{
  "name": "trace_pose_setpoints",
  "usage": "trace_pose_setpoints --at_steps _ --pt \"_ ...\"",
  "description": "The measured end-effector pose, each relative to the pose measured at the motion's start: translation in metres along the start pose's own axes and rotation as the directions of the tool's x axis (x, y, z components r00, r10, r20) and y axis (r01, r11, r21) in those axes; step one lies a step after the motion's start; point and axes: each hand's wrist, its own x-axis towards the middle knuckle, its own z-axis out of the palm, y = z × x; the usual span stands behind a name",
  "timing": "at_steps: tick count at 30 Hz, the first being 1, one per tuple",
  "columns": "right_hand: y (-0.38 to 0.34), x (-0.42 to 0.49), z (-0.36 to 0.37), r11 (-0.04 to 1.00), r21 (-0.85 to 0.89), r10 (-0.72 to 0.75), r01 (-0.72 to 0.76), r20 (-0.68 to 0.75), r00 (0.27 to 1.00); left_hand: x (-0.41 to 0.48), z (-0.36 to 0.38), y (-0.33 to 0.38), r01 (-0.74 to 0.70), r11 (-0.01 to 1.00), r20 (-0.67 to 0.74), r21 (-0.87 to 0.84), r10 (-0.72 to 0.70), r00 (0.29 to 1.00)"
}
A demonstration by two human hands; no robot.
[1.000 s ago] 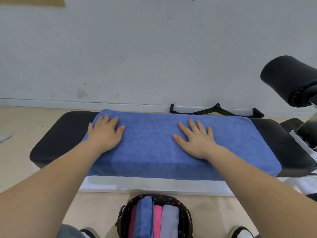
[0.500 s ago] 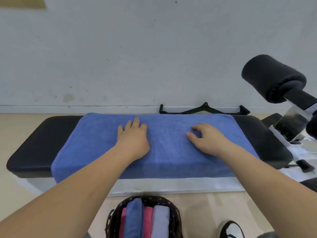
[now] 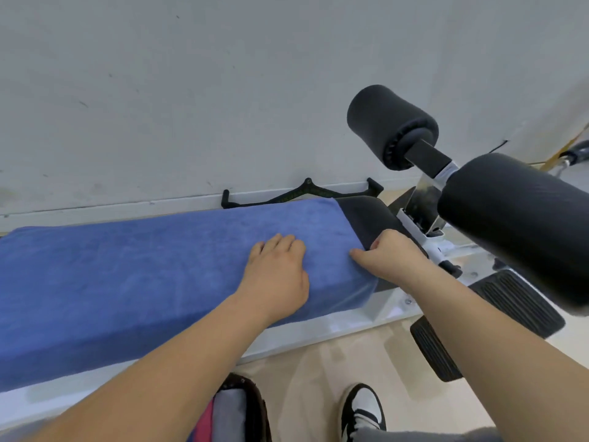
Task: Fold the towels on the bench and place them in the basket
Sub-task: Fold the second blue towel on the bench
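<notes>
**Right hand takes the towel's end edge**

The blue towel [image 3: 143,282] lies spread flat along the padded desk [image 3: 366,215], covering nearly all of the black top and draping over its near edge; only the right end of the pad shows bare. It looks like soft, thick terry: light, limp, with no stiffness of its own, so it will sag and crease wherever it is not supported. The pile should give good friction, so slipping out of the fingers is unlikely, and nothing about it is fragile. The sensible places to take hold are the corners or the short end edge, so the fold can be carried over square.

The right hand [image 3: 387,258] sits at the towel's right end edge, fingers curled under and thumb on top, apparently pinched on that edge where cloth meets bare pad. The left hand [image 3: 275,272] rests just beside it, palm down with fingers spread flat on the towel, pressing and not gripping anything. Both hands are thus at the towel's right end, with most of the cloth stretching away to the left.

The basket [image 3: 255,409] stands on the floor below the desk's near side, partly cut off by the frame, with folded towels [image 3: 228,416] already upright inside.
</notes>
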Motion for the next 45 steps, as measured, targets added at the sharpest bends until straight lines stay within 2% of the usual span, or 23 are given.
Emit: trace_pose_setpoints --at_steps 2,5,9,12,13,16,17,21,23,26,29,31,36,39,41,42,45 --pt "0.003 -0.004 0.001 0.997 0.078 0.008 -0.013 0.068 0.998 0.002 0.002 0.009 0.023 0.999 0.003 0.027 -0.023 1.0" --pt "0.005 -0.011 0.006 0.983 0.176 -0.053 0.044 0.046 0.998 0.006 0.001 0.017 0.042 0.999 0.003 0.02 -0.042 0.999" --pt "0.0 -0.019 0.003 0.914 0.385 -0.113 0.124 -0.051 0.992 0.01 -0.001 0.02 0.055 0.978 -0.095 -0.2 -0.075 0.993" --pt "-0.003 -0.023 0.003 0.797 0.597 -0.086 0.094 -0.041 0.995 0.009 -0.009 0.034 0.015 0.921 -0.19 -0.388 -0.096 0.977" --pt "-0.004 -0.024 0.002 0.744 0.665 -0.076 0.071 -0.021 0.997 0.008 -0.013 0.042 0.007 0.894 -0.15 -0.447 -0.083 0.985" --pt "-0.009 -0.025 -0.001 0.58 0.813 -0.044 -0.05 0.092 0.995 0.002 -0.019 0.065 0.072 0.797 0.088 -0.599 -0.024 0.996" --pt "-0.011 -0.026 -0.003 0.533 0.842 -0.058 -0.082 0.134 0.989 0.002 -0.018 0.07 0.093 0.775 0.116 -0.626 -0.025 0.993" --pt "-0.018 -0.028 -0.007 0.424 0.899 -0.163 -0.109 0.194 0.967 0.011 -0.02 0.07 0.166 0.708 0.036 -0.687 -0.195 0.98" --pt "-0.02 -0.028 -0.007 0.407 0.904 -0.117 -0.129 0.192 0.974 0.014 -0.023 0.063 0.235 0.649 0.086 -0.724 -0.253 0.964" --pt "-0.021 -0.022 -0.005 0.523 0.841 0.054 -0.134 0.125 0.991 0.01 -0.034 0.058 0.287 0.579 0.162 -0.763 -0.258 0.952" --pt "-0.023 -0.016 -0.001 0.535 0.806 0.116 -0.255 0.229 0.966 0.004 -0.043 0.053 0.284 0.529 0.17 -0.799 -0.254 0.952" --pt "-0.027 -0.011 0.004 0.517 0.804 0.108 -0.294 0.279 0.954 -0.002 -0.046 0.048 0.277 0.536 0.183 -0.798 -0.222 0.958" --pt "-0.056 0.0 0.011 0.431 0.86 0.068 -0.272 0.269 0.961 -0.03 -0.054 0.035 0.273 0.584 0.266 -0.765 -0.099 0.959" --pt "-0.075 0.005 0.025 0.514 0.815 0.143 -0.267 0.226 0.964 -0.046 -0.058 0.019 0.299 0.575 0.289 -0.761 -0.112 0.951" --pt "-0.091 0.003 0.033 0.555 0.799 0.141 -0.233 0.186 0.972 -0.055 -0.062 0.001 0.291 0.579 0.259 -0.762 -0.14 0.956" --pt "-0.101 0.001 0.035 0.528 0.823 0.119 -0.21 0.173 0.978 -0.06 -0.065 -0.009 0.29 0.582 0.241 -0.76 -0.162 0.957" --pt "-0.137 -0.006 0.035 0.341 0.931 0.032 -0.13 0.127 0.991 -0.076 -0.075 -0.039 0.326 0.528 0.223 -0.784 -0.251 0.942"
